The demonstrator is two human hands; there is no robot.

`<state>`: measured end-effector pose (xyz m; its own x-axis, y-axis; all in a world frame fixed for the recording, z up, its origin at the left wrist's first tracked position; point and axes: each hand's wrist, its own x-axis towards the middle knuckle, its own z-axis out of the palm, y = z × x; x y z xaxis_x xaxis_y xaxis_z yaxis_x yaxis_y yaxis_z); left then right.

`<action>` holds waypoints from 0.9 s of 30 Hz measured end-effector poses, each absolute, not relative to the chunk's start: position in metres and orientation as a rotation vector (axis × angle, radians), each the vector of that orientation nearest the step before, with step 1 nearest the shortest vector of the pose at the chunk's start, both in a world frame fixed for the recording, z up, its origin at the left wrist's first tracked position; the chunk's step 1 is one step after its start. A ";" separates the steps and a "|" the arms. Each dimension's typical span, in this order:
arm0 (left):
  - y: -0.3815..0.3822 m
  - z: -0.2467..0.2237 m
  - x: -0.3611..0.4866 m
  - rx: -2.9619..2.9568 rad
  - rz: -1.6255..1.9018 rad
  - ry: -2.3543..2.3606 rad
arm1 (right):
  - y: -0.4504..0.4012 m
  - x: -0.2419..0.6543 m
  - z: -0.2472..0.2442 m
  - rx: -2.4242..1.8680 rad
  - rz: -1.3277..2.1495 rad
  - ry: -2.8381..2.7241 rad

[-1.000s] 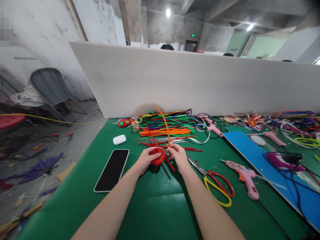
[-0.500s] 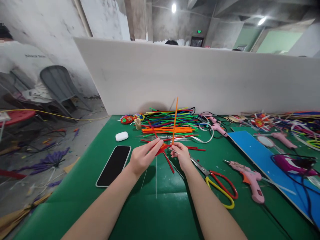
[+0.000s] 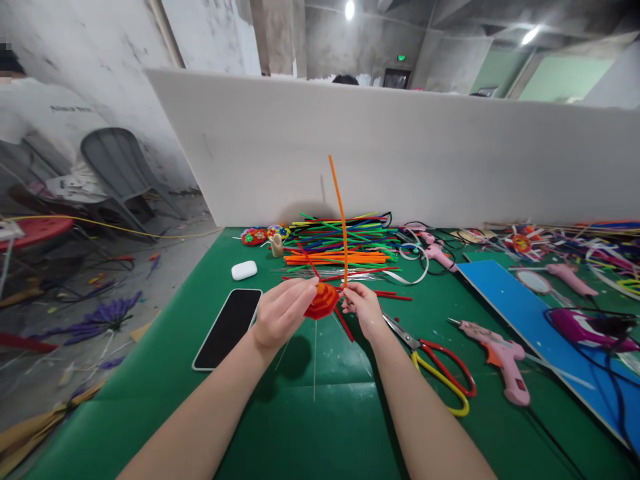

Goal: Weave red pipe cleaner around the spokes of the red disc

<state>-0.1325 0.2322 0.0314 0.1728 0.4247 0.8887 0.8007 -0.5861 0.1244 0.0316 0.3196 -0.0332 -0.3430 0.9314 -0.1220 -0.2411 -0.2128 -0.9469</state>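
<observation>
From the head camera, the left hand point(image 3: 281, 312) pinched a small red woven disc point(image 3: 321, 301) by its left edge, holding it above the green counter point(image 3: 320, 427), fingers pressed together on it. The right hand point(image 3: 364, 308) sat just beside the disc, its fingers closed on the lower end of an orange strip point(image 3: 341, 220) that rose nearly upright and bent slightly left at the top. Red strip ends and thin pale wires stuck out below and around the disc.

Judging by this, the weave looked partly built: a compact red core existed, the orange strip appeared joined only at its base, and most of its length remained unwound.

A heap of coloured strips point(image 3: 340, 243) lay behind the hands, a phone point(image 3: 229, 328) to the left, and scissors point(image 3: 433, 363) and a pink glue gun point(image 3: 497, 357) to the right.
</observation>
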 end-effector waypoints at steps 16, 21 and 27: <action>0.258 0.006 -0.115 -2.050 -2.672 -2.554 | 0.328 0.031 0.026 -0.770 1.692 -1.314; 0.262 -0.013 -0.116 -2.116 -2.609 -2.533 | 0.330 0.020 0.007 -0.786 1.797 -1.199; 0.264 -0.018 -0.114 -2.221 -2.497 -2.563 | 0.328 0.017 -0.017 -0.777 1.875 -1.158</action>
